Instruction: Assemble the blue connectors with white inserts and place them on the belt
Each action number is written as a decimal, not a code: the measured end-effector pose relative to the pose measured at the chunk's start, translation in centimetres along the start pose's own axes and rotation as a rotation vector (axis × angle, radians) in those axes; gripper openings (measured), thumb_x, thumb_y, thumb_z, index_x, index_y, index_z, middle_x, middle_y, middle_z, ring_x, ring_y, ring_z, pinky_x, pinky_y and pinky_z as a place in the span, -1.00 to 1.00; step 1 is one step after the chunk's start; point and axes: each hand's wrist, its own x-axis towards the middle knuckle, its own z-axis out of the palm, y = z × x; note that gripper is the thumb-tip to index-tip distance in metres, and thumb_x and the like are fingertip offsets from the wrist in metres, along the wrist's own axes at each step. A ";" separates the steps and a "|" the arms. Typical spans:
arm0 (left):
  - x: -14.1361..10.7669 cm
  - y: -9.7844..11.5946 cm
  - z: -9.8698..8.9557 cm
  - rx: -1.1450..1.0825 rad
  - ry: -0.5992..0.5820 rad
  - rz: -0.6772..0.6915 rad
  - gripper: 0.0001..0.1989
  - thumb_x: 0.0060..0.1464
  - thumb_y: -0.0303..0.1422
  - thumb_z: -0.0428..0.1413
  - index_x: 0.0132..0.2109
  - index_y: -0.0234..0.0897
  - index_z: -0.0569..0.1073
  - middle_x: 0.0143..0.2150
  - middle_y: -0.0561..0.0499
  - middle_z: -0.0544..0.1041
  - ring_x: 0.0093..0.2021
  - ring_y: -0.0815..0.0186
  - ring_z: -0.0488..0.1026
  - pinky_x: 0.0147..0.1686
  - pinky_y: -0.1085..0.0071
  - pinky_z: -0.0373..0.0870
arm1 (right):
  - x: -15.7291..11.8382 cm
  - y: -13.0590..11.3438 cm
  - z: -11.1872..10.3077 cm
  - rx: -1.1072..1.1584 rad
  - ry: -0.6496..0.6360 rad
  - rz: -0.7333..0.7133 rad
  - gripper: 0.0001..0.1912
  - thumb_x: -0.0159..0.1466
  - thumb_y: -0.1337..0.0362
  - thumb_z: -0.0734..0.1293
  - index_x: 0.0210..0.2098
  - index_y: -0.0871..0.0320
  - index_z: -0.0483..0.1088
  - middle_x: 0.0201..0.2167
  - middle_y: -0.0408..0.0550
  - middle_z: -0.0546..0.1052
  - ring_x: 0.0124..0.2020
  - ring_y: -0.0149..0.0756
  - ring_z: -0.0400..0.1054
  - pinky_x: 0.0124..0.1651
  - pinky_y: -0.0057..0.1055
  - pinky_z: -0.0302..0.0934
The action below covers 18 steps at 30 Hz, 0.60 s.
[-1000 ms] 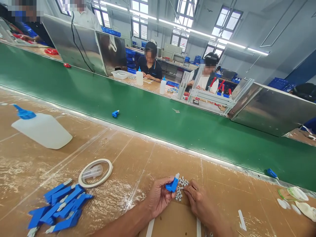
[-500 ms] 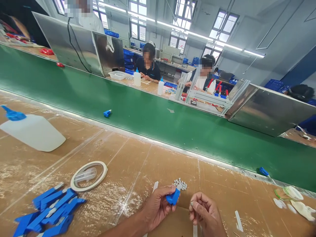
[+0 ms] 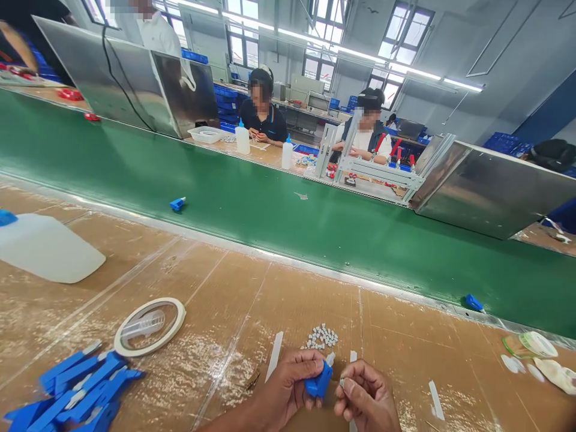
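Note:
Between its thumb and fingers, my left hand [image 3: 294, 384] grips a blue plastic part [image 3: 318, 379] with a light grey tip pointing up. Close on its right, my right hand [image 3: 366, 396] pinches a tiny grey piece [image 3: 342, 381] between thumb and forefinger. The two hands are a small gap apart. A little pile of small grey pieces [image 3: 322, 336] lies on the brown tabletop just beyond my left hand. At the lower left, several blue parts [image 3: 85, 384] with light tips are heaped together.
A tape ring [image 3: 177, 324] and a white bottle [image 3: 54, 249] stand out on the left. Beyond the table runs a green belt [image 3: 252, 210] carrying blue parts [image 3: 177, 204]. A clear cup [image 3: 531, 344] lies at right. People sit across the belt.
The camera view has shifted, so the tabletop things sit farther left. My right hand has come a little nearer to the blue part, and more of the small grey pile shows.

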 end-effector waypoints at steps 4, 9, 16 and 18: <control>-0.1 -0.1 0.0 -0.009 -0.008 -0.008 -0.61 -0.23 -0.12 0.35 -0.54 -0.35 0.41 -0.63 0.07 0.37 -0.67 0.47 0.33 -0.70 0.58 0.08 | 0.2 0.7 -0.4 -0.049 -0.024 -0.030 -0.56 -0.03 -0.02 0.59 -0.51 0.22 0.46 -0.64 -0.11 0.58 -0.69 -0.42 0.46 -0.64 -0.62 0.22; -0.2 -0.1 -0.1 -0.004 0.004 -0.025 -0.62 -0.21 -0.14 0.34 -0.53 -0.33 0.39 -0.63 0.09 0.35 -0.67 0.47 0.34 -0.69 0.58 0.08 | 0.2 1.1 -0.5 -0.058 -0.050 -0.045 -0.54 -0.01 -0.05 0.57 -0.52 0.21 0.43 -0.65 -0.14 0.56 -0.72 -0.44 0.44 -0.67 -0.64 0.19; -0.3 0.0 -0.1 0.001 0.012 -0.032 -0.64 -0.22 -0.15 0.34 -0.51 -0.33 0.40 -0.63 0.09 0.37 -0.66 0.46 0.35 -0.70 0.59 0.07 | 0.6 1.5 -0.9 0.079 -0.049 -0.056 -0.60 -0.04 0.03 0.61 -0.45 0.20 0.50 -0.65 -0.17 0.56 -0.75 -0.47 0.43 -0.71 -0.70 0.16; -0.2 0.0 -0.1 0.000 0.011 -0.028 -0.64 -0.21 -0.15 0.33 -0.51 -0.33 0.39 -0.63 0.09 0.36 -0.67 0.46 0.34 -0.70 0.59 0.06 | 0.8 1.5 -1.1 0.105 -0.052 -0.051 -0.59 -0.09 0.02 0.63 -0.47 0.21 0.53 -0.68 -0.17 0.56 -0.78 -0.47 0.41 -0.74 -0.70 0.14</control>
